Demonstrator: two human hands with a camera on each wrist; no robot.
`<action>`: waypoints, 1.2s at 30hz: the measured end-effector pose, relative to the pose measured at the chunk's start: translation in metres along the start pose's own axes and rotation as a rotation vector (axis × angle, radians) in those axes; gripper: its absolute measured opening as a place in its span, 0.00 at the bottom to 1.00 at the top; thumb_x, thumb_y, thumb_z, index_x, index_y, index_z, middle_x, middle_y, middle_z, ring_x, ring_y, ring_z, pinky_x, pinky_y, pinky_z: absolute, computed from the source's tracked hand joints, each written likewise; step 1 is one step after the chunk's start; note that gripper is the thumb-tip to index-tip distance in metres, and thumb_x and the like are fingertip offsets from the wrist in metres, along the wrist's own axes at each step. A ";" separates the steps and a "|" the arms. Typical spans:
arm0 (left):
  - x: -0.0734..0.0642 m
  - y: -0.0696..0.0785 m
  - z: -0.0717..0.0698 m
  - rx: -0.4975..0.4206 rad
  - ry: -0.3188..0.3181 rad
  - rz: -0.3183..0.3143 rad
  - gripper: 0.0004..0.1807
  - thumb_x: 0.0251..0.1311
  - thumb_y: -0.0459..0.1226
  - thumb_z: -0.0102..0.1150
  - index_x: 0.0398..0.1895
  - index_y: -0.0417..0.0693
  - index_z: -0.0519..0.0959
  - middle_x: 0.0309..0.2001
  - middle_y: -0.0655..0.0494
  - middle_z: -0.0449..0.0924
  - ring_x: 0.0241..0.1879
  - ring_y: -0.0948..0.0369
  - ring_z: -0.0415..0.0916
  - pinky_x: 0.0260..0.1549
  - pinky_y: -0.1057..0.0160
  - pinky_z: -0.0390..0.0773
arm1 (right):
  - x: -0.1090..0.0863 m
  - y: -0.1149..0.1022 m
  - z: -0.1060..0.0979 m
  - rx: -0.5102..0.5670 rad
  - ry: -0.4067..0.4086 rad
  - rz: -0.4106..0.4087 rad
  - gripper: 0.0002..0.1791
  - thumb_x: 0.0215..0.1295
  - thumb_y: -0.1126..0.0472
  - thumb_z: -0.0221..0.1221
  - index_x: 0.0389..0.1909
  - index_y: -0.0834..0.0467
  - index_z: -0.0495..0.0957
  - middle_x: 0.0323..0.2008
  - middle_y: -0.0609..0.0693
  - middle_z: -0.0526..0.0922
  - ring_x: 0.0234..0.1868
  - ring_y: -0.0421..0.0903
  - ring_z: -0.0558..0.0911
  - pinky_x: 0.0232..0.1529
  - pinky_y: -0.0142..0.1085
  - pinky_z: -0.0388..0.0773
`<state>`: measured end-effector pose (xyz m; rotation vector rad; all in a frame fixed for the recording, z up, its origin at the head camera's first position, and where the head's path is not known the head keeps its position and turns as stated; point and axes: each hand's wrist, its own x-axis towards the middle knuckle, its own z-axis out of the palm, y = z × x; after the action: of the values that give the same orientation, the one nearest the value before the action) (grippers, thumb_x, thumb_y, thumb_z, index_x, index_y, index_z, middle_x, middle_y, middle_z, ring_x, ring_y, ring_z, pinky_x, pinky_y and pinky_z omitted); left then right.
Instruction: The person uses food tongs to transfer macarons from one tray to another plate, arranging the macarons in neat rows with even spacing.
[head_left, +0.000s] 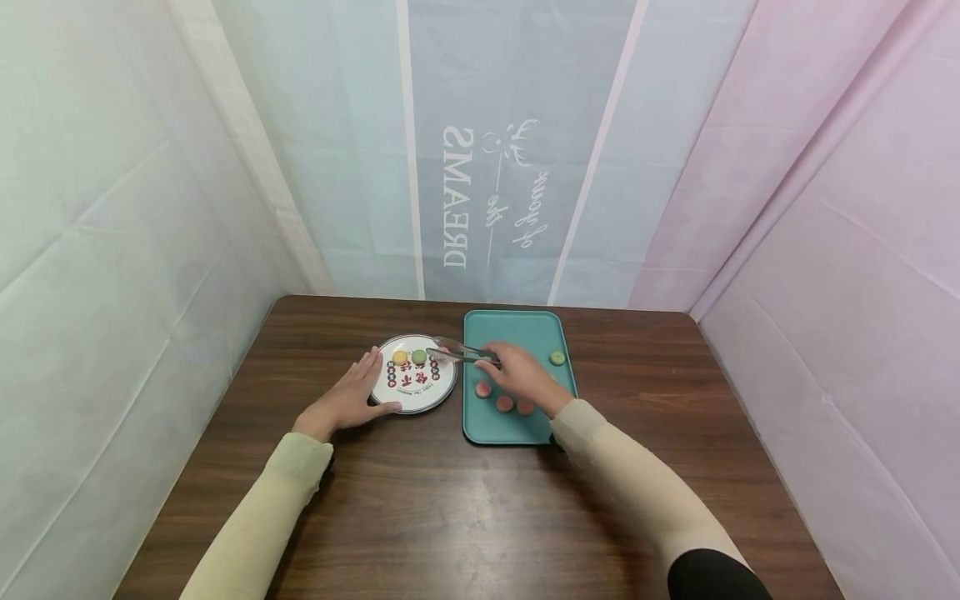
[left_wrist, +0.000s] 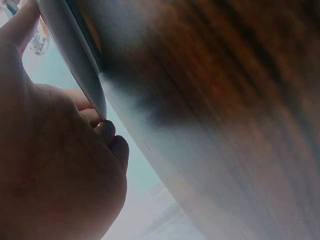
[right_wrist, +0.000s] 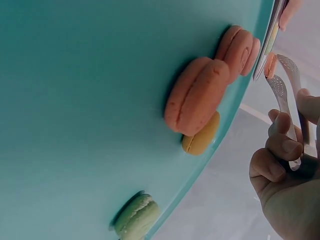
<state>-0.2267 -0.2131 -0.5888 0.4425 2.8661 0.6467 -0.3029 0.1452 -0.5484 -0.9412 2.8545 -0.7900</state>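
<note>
My right hand grips a pair of metal tongs, whose tips are over the right side of a round white plate. Between the perforated tips sits a pink macaron. A yellow macaron and a green macaron lie side by side on the plate, near its far edge. My left hand rests against the plate's left rim, fingers extended along it and thumb stretched along the near edge. In the left wrist view, the fingertips touch the plate's rim.
Right of the plate lies a teal tray. It bears several pink macarons, a green macaron and a yellow macaron, the last partly behind a pink one. Both stand on a brown wooden table, with printed cloth hanging behind.
</note>
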 end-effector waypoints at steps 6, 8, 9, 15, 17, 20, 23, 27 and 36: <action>0.000 0.002 -0.001 0.000 0.000 -0.001 0.67 0.69 0.71 0.57 0.87 0.33 0.36 0.87 0.36 0.29 0.86 0.40 0.32 0.84 0.39 0.42 | 0.004 -0.004 -0.001 -0.022 -0.008 0.001 0.20 0.82 0.49 0.60 0.61 0.59 0.83 0.43 0.49 0.86 0.37 0.42 0.81 0.39 0.44 0.81; 0.000 0.003 -0.002 0.001 -0.001 -0.005 0.66 0.70 0.69 0.58 0.86 0.33 0.37 0.87 0.36 0.30 0.86 0.40 0.33 0.83 0.39 0.42 | 0.005 -0.005 -0.001 -0.023 -0.006 0.000 0.19 0.82 0.49 0.61 0.60 0.58 0.83 0.43 0.50 0.86 0.38 0.43 0.82 0.40 0.45 0.81; 0.000 0.003 -0.002 0.007 -0.003 -0.010 0.66 0.70 0.69 0.58 0.87 0.33 0.37 0.87 0.36 0.30 0.86 0.40 0.33 0.84 0.40 0.42 | 0.005 -0.006 -0.001 -0.023 -0.005 0.001 0.19 0.82 0.49 0.61 0.60 0.59 0.83 0.44 0.50 0.87 0.39 0.43 0.82 0.41 0.45 0.82; 0.000 0.005 -0.004 0.010 0.003 -0.014 0.65 0.70 0.67 0.60 0.87 0.33 0.38 0.87 0.36 0.31 0.86 0.40 0.34 0.84 0.40 0.43 | 0.009 -0.008 0.000 -0.028 -0.014 0.018 0.21 0.82 0.48 0.60 0.62 0.59 0.83 0.48 0.51 0.87 0.44 0.45 0.84 0.45 0.46 0.84; -0.001 0.005 -0.005 0.010 0.003 -0.013 0.65 0.70 0.67 0.60 0.87 0.32 0.38 0.87 0.36 0.32 0.86 0.40 0.34 0.84 0.40 0.43 | 0.010 -0.008 0.001 -0.034 -0.018 0.027 0.21 0.82 0.48 0.60 0.62 0.59 0.82 0.49 0.52 0.87 0.46 0.46 0.85 0.46 0.46 0.84; 0.000 0.005 -0.006 0.009 0.002 -0.012 0.65 0.70 0.67 0.60 0.86 0.32 0.38 0.87 0.36 0.31 0.86 0.40 0.34 0.84 0.40 0.43 | 0.011 -0.009 0.000 -0.042 -0.021 0.022 0.19 0.82 0.48 0.61 0.60 0.58 0.83 0.45 0.50 0.87 0.43 0.45 0.84 0.44 0.46 0.83; -0.001 0.006 -0.007 0.006 0.001 -0.013 0.65 0.70 0.67 0.60 0.87 0.32 0.38 0.87 0.36 0.31 0.86 0.40 0.34 0.84 0.40 0.42 | 0.012 -0.010 -0.001 -0.055 -0.024 0.011 0.18 0.81 0.48 0.61 0.57 0.57 0.84 0.41 0.48 0.85 0.38 0.44 0.83 0.41 0.45 0.82; -0.001 0.006 -0.007 0.005 -0.001 -0.014 0.65 0.70 0.68 0.60 0.87 0.33 0.38 0.87 0.36 0.31 0.86 0.40 0.33 0.84 0.40 0.42 | 0.014 -0.011 -0.001 -0.062 -0.031 0.008 0.16 0.81 0.49 0.61 0.55 0.57 0.83 0.37 0.48 0.84 0.36 0.43 0.81 0.38 0.44 0.81; -0.001 0.005 -0.008 -0.014 -0.007 -0.007 0.66 0.69 0.68 0.60 0.86 0.32 0.37 0.87 0.35 0.30 0.86 0.39 0.32 0.83 0.38 0.42 | 0.017 -0.011 -0.001 -0.059 -0.047 -0.006 0.14 0.82 0.49 0.60 0.54 0.55 0.83 0.37 0.45 0.83 0.35 0.41 0.80 0.37 0.42 0.79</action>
<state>-0.2262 -0.2118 -0.5793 0.4314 2.8534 0.6624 -0.3113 0.1284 -0.5407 -0.9622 2.8506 -0.6780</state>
